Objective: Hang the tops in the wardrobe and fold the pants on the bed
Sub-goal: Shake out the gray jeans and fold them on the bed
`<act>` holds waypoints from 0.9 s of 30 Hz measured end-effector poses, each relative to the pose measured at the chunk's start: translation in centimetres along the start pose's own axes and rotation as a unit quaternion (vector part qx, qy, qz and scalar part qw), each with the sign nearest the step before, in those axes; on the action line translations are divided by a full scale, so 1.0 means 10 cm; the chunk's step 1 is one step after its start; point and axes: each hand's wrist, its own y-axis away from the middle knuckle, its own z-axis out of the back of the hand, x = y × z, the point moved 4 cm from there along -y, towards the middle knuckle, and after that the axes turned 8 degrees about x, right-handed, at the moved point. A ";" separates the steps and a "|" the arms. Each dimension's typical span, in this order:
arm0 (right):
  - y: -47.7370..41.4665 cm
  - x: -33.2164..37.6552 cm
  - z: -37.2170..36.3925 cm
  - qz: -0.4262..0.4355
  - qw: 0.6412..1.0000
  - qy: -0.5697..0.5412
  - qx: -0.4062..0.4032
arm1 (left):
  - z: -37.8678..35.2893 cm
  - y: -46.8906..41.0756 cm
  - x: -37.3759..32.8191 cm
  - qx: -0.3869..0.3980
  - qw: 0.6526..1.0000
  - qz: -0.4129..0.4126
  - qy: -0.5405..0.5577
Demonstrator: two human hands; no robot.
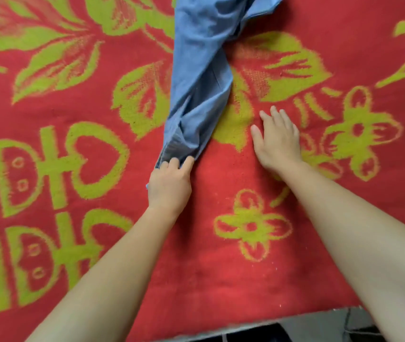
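The pants (201, 77) lie on the bed (246, 325), stretched as one twisted blue strip from the top edge of view down toward the person, over the red and green blanket (221, 280). The left grip (169, 186) pinches the near end, the hem, with its fingers curled over the cloth and the rest of the hand on the blanket. Held there, it looks placed to pull the leg straight and draw out the twist before any fold is made. The right grip (279, 144) holds nothing: it lies flat, fingers spread, on the blanket just beside the pants and apart from them. My guess is that it steadies the blanket against the pull, or is ready to smooth the cloth. The far part of the pants is bunched and runs out of view, so the waist cannot be seen, and folding seems barely begun

Counted: one pair of pants, one blanket, two grips, one of them busy. No tops, hanger or wardrobe show
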 end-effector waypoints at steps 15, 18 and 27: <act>1.06 0.91 -0.49 0.024 0.968 -0.172 0.180 | -0.30 1.68 0.32 0.110 0.890 0.173 0.407; 1.30 0.73 -0.54 0.027 0.972 -0.148 0.178 | -0.10 1.44 0.48 -0.023 0.869 0.253 0.425; 1.94 0.34 -0.59 0.202 0.940 0.044 0.273 | 0.35 0.06 0.13 0.002 0.827 0.223 0.516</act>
